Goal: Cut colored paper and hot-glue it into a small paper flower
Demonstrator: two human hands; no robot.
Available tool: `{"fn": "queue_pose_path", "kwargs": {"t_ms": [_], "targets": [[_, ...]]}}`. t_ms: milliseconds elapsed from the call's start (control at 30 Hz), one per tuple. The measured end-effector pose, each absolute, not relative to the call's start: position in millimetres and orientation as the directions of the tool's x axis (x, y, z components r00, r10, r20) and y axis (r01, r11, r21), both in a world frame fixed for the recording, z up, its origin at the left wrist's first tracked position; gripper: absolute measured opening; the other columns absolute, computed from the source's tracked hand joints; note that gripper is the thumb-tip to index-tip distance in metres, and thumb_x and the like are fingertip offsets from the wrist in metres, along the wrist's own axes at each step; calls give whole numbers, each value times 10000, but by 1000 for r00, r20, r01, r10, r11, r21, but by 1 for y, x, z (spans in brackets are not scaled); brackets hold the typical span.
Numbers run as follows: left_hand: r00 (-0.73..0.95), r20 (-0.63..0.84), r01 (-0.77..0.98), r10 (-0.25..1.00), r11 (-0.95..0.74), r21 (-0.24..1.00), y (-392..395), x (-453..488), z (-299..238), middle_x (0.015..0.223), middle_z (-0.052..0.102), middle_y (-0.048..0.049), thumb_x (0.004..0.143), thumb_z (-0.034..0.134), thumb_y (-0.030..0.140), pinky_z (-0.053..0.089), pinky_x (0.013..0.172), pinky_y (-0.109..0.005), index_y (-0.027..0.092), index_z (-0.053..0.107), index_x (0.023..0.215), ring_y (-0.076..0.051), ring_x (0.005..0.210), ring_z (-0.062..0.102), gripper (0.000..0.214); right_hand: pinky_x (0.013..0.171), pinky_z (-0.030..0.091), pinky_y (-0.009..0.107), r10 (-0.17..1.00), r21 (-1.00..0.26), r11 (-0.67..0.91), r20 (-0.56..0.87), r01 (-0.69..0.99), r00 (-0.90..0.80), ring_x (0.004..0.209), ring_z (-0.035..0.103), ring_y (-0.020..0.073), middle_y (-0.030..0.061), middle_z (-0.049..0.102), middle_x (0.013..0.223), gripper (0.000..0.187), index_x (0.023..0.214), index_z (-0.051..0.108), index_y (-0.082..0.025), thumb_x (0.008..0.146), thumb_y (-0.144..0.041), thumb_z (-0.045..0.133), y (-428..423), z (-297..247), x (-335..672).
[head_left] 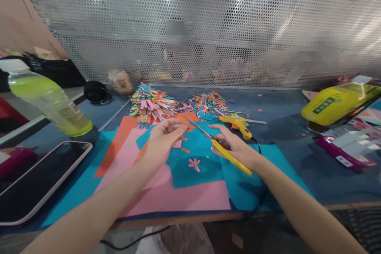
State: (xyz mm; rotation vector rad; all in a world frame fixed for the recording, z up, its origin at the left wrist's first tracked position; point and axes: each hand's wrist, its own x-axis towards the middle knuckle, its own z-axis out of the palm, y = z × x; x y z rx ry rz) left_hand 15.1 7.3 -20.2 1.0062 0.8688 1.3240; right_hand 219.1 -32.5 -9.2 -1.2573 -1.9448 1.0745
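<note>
My right hand (233, 145) is closed around yellow-handled scissors (230, 156), whose blades point up and left toward my other hand. Thumb and fingertips pressed together, my left hand (166, 137) is in a pinch above the paper; what it holds is too small to make out. Below both hands lies a teal sheet (196, 176), with a pink star-shaped paper cutout (195, 164) on it and a small orange scrap (186, 150) nearby. Pink paper (178, 198) and orange paper (111, 158) spread beneath.
Behind my hands sit a fringed multicoloured paper pile (149, 103), shredded scraps (208, 103) and a yellow glue gun (235, 123) with a black cord. A phone (44, 182) and green bottle (50, 99) are left; a yellow package (333, 103) is right. Perforated metal panel (208, 16) behind.
</note>
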Motion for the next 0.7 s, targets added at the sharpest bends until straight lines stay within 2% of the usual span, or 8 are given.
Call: {"fn": "queue_pose_path", "kwargs": {"t_ms": [100, 233, 267, 333, 367, 533, 633, 700], "targets": [[132, 94, -235, 987, -61, 970, 10, 14, -20, 679, 679, -3, 602, 713, 259, 450, 491, -195, 186, 561, 794, -107, 543, 603, 256, 627, 428, 261, 927, -847, 253, 75, 467, -367, 704, 518, 128, -12, 517, 758, 493, 1213, 322, -233, 792, -375, 536, -31, -9, 221], [330, 161, 129, 930, -213, 969, 22, 10, -29, 702, 685, -48, 654, 652, 276, 451, 526, -228, 185, 615, 734, -163, 631, 624, 127, 576, 425, 244, 944, -849, 255, 115, 462, -310, 642, 513, 120, -24, 501, 719, 468, 1205, 330, -226, 800, -375, 510, -27, -9, 224], [382, 177, 248, 907, -285, 926, 27, 9, -34, 721, 687, -50, 674, 626, 273, 451, 536, -239, 196, 640, 720, -170, 633, 623, 91, 568, 426, 241, 948, -853, 249, 119, 458, -294, 628, 511, 117, -25, 498, 719, 460, 1199, 331, -224, 801, -377, 505, -26, -9, 225], [438, 270, 497, 858, -481, 722, 37, 7, -43, 710, 688, -35, 683, 601, 249, 447, 583, -262, 235, 676, 702, -179, 630, 614, 79, 564, 429, 241, 956, -848, 247, 134, 469, -261, 615, 513, 116, -25, 496, 720, 461, 1189, 334, -217, 796, -387, 504, -23, -10, 227], [427, 293, 532, 856, -500, 684, 43, 6, -47, 676, 682, -38, 671, 602, 227, 444, 620, -282, 239, 682, 664, -195, 638, 610, 81, 568, 431, 245, 959, -835, 252, 145, 490, -246, 613, 516, 119, -25, 496, 713, 467, 1188, 334, -211, 794, -394, 504, -21, -11, 228], [391, 357, 618, 848, -530, 581, 57, -4, -52, 1010, 659, -105, 691, 571, 217, 348, 879, -392, 230, 669, 953, -290, 987, 551, 280, 620, 440, 282, 958, -690, 287, 221, 664, -184, 672, 570, 164, 16, 559, 753, 519, 1207, 337, -193, 777, -423, 514, -15, -17, 233], [429, 350, 639, 833, -554, 534, 51, -13, -39, 1022, 654, -100, 700, 578, 248, 327, 902, -389, 220, 671, 944, -288, 1017, 535, 262, 624, 438, 295, 958, -567, 272, 233, 778, -165, 697, 596, 200, 57, 601, 802, 571, 1230, 335, -186, 762, -452, 524, -15, -19, 234], [554, 293, 632, 779, -623, 461, 40, -18, -28, 1003, 663, -60, 728, 566, 278, 354, 871, -346, 249, 665, 944, -248, 970, 564, 239, 611, 431, 292, 960, -492, 262, 223, 830, -171, 674, 605, 214, 63, 617, 771, 576, 1237, 339, -179, 763, -450, 523, -15, -20, 233]]}}
